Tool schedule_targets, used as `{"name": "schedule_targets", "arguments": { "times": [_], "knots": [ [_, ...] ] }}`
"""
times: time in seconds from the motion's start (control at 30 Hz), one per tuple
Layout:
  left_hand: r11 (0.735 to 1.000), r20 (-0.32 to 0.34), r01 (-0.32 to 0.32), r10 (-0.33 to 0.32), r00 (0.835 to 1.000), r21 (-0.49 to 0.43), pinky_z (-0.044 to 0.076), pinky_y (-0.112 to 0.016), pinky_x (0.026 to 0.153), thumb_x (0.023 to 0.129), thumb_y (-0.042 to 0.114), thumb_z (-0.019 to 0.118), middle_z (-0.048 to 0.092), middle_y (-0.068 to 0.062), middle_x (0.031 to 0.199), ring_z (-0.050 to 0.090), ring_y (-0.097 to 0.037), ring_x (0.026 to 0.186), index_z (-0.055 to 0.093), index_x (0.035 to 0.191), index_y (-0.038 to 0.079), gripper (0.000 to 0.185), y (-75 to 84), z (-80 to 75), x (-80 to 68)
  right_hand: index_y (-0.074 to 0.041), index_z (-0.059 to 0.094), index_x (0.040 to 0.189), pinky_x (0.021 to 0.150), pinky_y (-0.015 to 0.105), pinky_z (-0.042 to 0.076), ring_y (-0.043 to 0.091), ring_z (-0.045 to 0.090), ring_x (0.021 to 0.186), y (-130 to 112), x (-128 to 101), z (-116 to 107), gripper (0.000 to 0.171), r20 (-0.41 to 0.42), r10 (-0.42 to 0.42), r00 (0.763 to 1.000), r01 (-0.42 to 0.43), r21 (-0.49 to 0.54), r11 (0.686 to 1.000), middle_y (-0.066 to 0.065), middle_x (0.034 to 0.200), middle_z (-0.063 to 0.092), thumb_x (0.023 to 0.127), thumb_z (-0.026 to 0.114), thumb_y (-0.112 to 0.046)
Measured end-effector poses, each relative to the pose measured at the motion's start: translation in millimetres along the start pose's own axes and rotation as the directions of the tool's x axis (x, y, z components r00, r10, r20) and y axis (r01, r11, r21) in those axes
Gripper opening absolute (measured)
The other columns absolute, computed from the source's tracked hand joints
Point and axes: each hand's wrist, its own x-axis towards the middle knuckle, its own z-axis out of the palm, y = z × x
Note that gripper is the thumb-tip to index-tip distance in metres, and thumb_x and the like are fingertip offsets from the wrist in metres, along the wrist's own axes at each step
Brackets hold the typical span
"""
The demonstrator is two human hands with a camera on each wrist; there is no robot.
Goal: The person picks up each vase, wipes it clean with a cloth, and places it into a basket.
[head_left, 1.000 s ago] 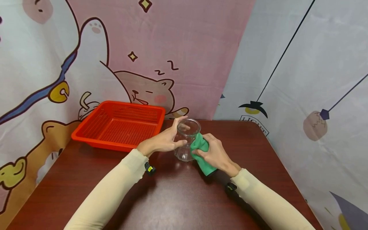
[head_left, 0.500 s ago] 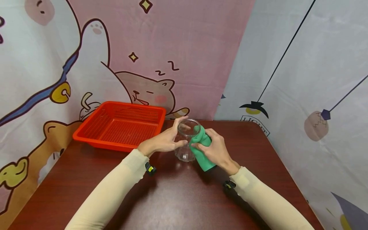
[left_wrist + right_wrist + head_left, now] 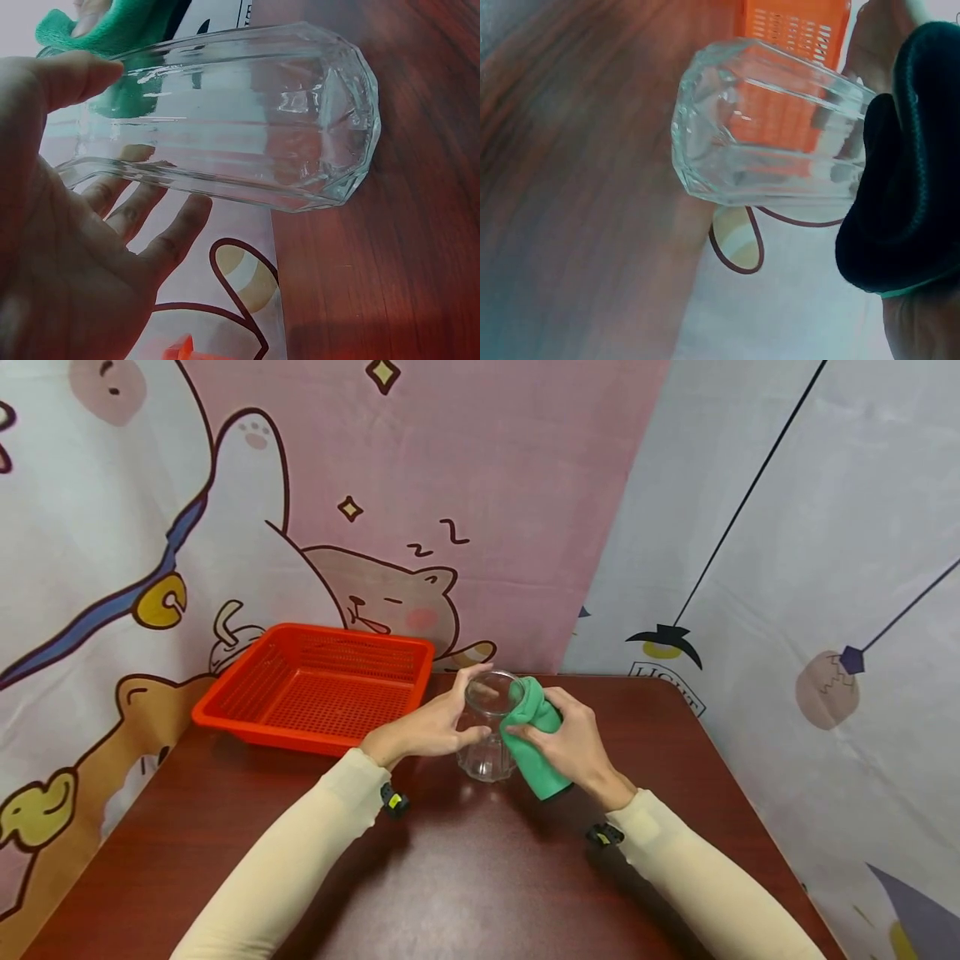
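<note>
A clear glass jar [image 3: 487,760] with faceted sides stands upright on the table in the head view. My left hand [image 3: 423,727] grips its left side near the rim, thumb in front and fingers behind. In the left wrist view the thumb and fingers lie along the upper part of the jar [image 3: 225,127]. On the other side, my right hand [image 3: 576,745] holds a bunched green cloth [image 3: 534,764] against the jar's upper right wall. The right wrist view shows the cloth [image 3: 900,195] dark and shaded, covering the mouth end of the jar [image 3: 769,127].
An orange-red plastic basket [image 3: 300,740] with perforated walls sits at the back left of the brown wooden table [image 3: 465,877]. Behind and to the right hang printed cloth backdrops [image 3: 510,510] with cartoon animals.
My right hand and the green cloth have moved up the jar's right side toward the rim. My left hand and the jar have stayed in place.
</note>
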Motion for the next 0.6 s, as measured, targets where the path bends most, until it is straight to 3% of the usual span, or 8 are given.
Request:
{"name": "schedule_targets", "arguments": {
  "times": [0.33,0.6],
  "knots": [
    [1.000,-0.007,0.018,-0.018,1.000,-0.014,0.045,-0.067,0.135,0.110,0.013,0.079,0.057,-0.019,0.169,0.057,-0.039,0.161,0.006,0.181,0.018,0.102,1.0,1.8,1.1,-0.014,0.081,0.143,0.086,0.023,0.063,0.018,0.080,0.104,-1.1,4.8,-12.6,0.061,-0.034,-0.070,0.997,0.068,-0.052,0.996,0.003,0.133,0.083,0.088,0.106,-0.026],
    [1.000,-0.019,0.014,-0.014,1.000,-0.009,0.045,-0.065,0.136,0.109,0.015,0.078,0.059,-0.018,0.169,0.060,-0.037,0.159,0.006,0.182,0.017,0.102,1.8,1.4,0.5,-0.013,0.083,0.138,0.080,0.020,0.062,0.015,0.079,0.096,-3.6,9.4,-22.5,0.053,-0.069,-0.087,0.994,0.086,-0.023,0.996,0.007,0.130,0.084,0.091,0.104,-0.023]
  ]
}}
